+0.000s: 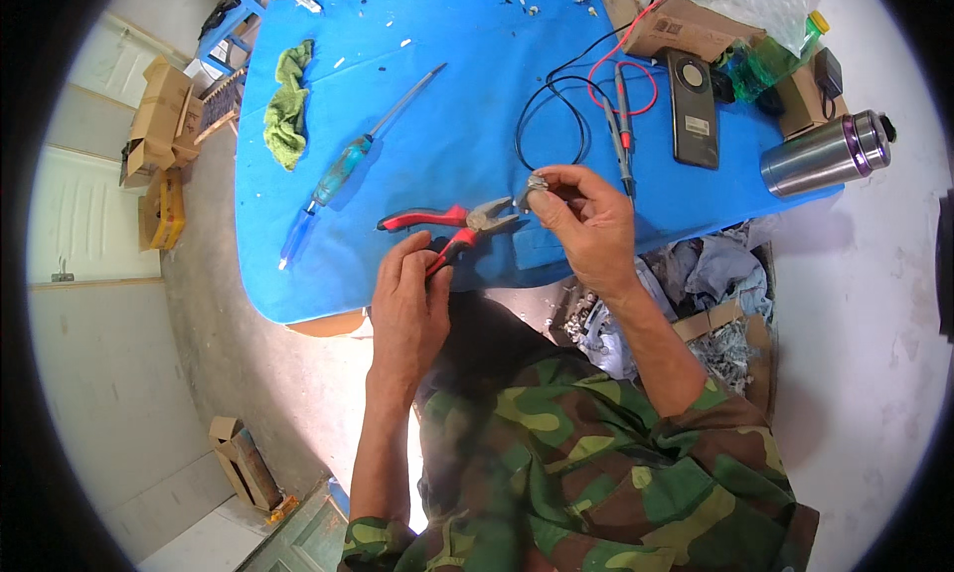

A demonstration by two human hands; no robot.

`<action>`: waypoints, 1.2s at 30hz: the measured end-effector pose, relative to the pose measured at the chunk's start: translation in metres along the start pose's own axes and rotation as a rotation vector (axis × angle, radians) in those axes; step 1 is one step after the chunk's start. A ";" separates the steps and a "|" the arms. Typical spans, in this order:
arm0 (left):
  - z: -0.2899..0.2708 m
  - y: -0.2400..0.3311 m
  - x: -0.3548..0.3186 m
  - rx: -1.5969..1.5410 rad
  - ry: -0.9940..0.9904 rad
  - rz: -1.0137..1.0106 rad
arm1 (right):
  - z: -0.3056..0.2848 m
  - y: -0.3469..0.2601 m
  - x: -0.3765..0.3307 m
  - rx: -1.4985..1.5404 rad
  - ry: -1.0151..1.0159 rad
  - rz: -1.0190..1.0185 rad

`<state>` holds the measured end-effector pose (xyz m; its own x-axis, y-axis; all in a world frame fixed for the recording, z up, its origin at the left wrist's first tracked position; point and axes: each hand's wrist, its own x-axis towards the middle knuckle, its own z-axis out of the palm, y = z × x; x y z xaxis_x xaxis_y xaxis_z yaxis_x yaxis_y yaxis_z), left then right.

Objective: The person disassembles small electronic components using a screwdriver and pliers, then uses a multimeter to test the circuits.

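Note:
Pliers with red-and-black handles (463, 236) are in my left hand (409, 299), whose fingers close round the lower handle. The upper handle points left, free of my fingers. Their metal jaws stand apart and face my right hand (593, 229). Between the thumb and fingers of that hand is a small grey metal part (535, 188), partly hidden by the fingertips. It is just beside the jaw tips; whether they touch I cannot tell. Left of the pliers lies a screwdriver with a clear blue-green handle (344, 168), its shaft pointing away from me.
On the blue table (447, 125) lie a green cloth (288, 105), red and black test probes (618, 125) with leads, and a dark phone (693, 105). A steel flask (827, 155) and a green bottle (770, 67) are at right. Below the edge sits a box of scraps (720, 284).

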<state>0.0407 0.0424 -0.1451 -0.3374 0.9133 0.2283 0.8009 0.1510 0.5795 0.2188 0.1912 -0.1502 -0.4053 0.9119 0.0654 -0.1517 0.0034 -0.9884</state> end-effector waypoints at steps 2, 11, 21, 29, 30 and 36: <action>0.001 0.001 0.001 -0.017 -0.016 -0.027 | 0.002 0.010 0.003 -0.061 -0.016 -0.013; -0.015 0.005 0.011 0.136 -0.029 0.110 | 0.007 0.017 0.010 -0.289 -0.116 -0.137; -0.026 -0.003 0.033 0.177 -0.160 0.041 | 0.011 0.015 0.009 -0.344 -0.125 -0.154; -0.028 -0.009 0.041 0.195 -0.195 0.110 | 0.014 0.016 0.009 -0.361 -0.137 -0.177; -0.027 -0.009 0.041 0.197 -0.190 0.116 | 0.015 0.017 0.009 -0.354 -0.130 -0.178; -0.028 -0.005 0.044 0.198 -0.179 0.128 | 0.013 0.020 0.011 -0.536 -0.135 -0.333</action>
<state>0.0086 0.0714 -0.1160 -0.1490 0.9792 0.1376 0.9180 0.0853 0.3873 0.1991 0.1962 -0.1677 -0.5292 0.7672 0.3624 0.1686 0.5137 -0.8413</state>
